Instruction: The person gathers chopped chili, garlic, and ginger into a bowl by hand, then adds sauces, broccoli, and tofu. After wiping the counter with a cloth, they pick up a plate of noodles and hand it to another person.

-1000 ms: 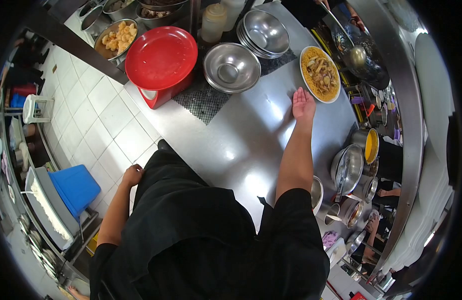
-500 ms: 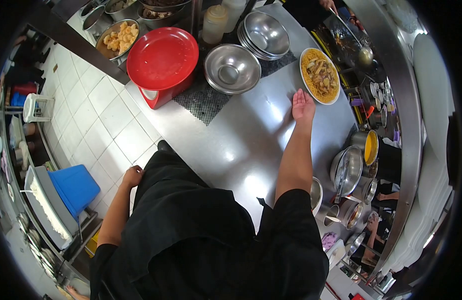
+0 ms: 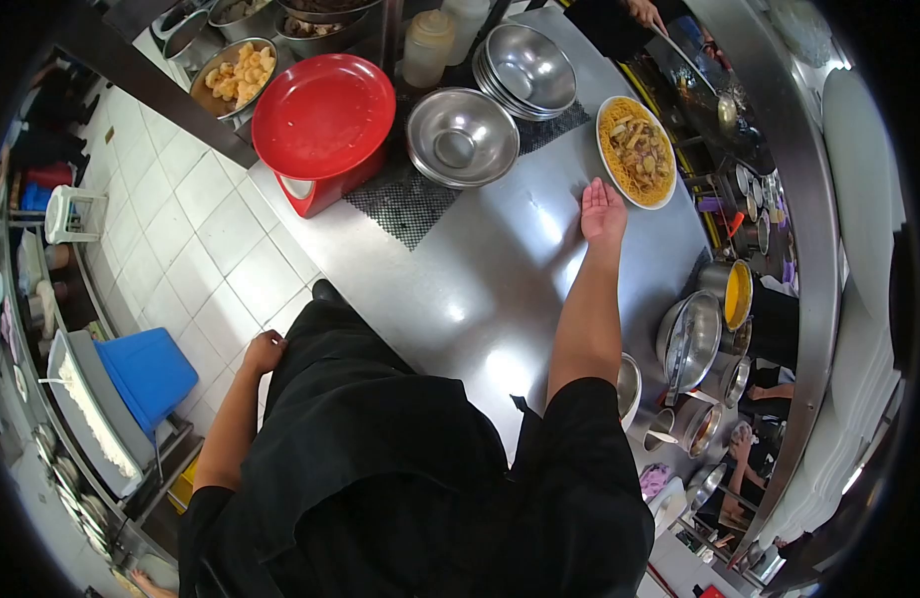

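My right hand is stretched out over the steel table, palm up and open, with nothing in it. Its fingertips are right at the near rim of a white oval plate. Crisp yellow noodles cover that plate, topped with a saucy mix of pieces. Down at my side, my left hand hangs by the black apron with its fingers curled in. Nothing shows in it.
Stacked steel bowls and a red plate on a red base stand on the table. Steel pots and bowls line its right side. Beyond, a co-worker's hand holds a ladle over a wok.
The co-worker's ladle and wok have shifted at the upper right. My own hands and the noodle plate have stayed in place.
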`<state>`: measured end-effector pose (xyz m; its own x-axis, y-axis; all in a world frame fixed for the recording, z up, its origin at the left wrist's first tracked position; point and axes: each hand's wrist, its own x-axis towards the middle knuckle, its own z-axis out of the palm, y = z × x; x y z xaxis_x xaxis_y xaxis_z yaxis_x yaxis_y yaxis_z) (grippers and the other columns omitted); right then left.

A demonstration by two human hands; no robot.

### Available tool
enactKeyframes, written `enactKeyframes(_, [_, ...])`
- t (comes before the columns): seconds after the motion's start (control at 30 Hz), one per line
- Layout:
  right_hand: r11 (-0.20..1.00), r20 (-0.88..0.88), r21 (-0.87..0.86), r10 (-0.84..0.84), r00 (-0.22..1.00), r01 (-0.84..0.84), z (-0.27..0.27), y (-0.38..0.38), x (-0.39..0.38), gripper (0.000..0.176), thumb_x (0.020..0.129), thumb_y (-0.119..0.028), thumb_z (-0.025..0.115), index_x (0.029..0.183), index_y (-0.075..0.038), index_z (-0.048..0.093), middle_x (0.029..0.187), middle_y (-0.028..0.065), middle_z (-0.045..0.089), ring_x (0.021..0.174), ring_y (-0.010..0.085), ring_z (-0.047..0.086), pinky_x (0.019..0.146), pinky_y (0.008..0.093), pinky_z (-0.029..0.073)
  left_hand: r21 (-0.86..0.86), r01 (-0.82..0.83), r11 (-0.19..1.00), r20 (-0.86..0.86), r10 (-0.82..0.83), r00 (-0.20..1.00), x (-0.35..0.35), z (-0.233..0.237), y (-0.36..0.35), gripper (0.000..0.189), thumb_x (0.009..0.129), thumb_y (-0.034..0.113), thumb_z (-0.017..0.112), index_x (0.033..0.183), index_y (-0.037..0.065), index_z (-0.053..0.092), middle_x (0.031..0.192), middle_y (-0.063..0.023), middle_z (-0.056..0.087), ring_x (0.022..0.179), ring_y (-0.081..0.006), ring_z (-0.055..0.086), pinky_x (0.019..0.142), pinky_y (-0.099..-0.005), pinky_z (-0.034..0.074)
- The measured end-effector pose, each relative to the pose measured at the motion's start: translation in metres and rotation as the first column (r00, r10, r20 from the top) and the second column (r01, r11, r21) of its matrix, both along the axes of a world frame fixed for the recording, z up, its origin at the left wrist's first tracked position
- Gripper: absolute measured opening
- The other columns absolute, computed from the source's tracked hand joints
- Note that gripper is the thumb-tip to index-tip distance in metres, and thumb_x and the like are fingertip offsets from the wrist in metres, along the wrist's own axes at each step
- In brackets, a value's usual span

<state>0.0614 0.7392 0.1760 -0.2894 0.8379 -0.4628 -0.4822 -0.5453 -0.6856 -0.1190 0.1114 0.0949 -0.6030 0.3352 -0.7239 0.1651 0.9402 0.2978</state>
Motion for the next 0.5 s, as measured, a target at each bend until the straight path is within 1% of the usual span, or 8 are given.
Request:
enactKeyframes(0.23, [1.000, -0.018, 0.006, 0.004, 1.000, -0.004, -0.0035, 0.0024, 0.0009, 0.020, 0.085, -0.010, 0.046, 0.100, 0.002, 0.048, 0.096, 0.0111, 0.057, 0.085, 0.0187, 0.057, 0.078, 0.0321, 0.049, 0.030, 0.056, 0.998, -0.023, -0.056, 0.998, -0.0018, -0.0066, -0.0040, 0.028, 0.077, 0.028, 0.056, 0.088, 0.004, 0.062, 0.088, -0.0214, 0.062, 0.088, -0.0335, 0.059, 0.080, -0.0391, 0.045])
enactKeyframes(0.33, [1.000, -0.004, 0.008, 0.006, 1.000, -0.006, -0.0049, 0.0037, 0.0011, 0.020, 0.085, -0.010, 0.046, 0.100, 0.002, 0.048, 0.096, 0.0112, 0.057, 0.085, 0.0188, 0.057, 0.078, 0.0322, 0.049, 0.024, 0.034, 0.999, -0.005, -0.033, 0.999, -0.0021, 0.0014, 0.0015, 0.027, 0.076, 0.028, 0.056, 0.087, 0.004, 0.062, 0.088, -0.0216, 0.062, 0.088, -0.0336, 0.059, 0.080, -0.0392, 0.045])
enactKeyframes(0.5, [1.000, -0.011, -0.001, 0.009, 1.000, -0.009, -0.0048, 0.0036, 0.0012, 0.020, 0.084, -0.009, 0.047, 0.101, 0.002, 0.048, 0.096, 0.0111, 0.057, 0.085, 0.0186, 0.057, 0.077, 0.0320, 0.049, 0.028, 0.045, 0.999, -0.023, -0.044, 0.999, -0.0046, -0.0019, 0.0014, 0.027, 0.076, 0.028, 0.056, 0.086, 0.004, 0.062, 0.087, -0.0214, 0.062, 0.088, -0.0334, 0.059, 0.079, -0.0390, 0.045])
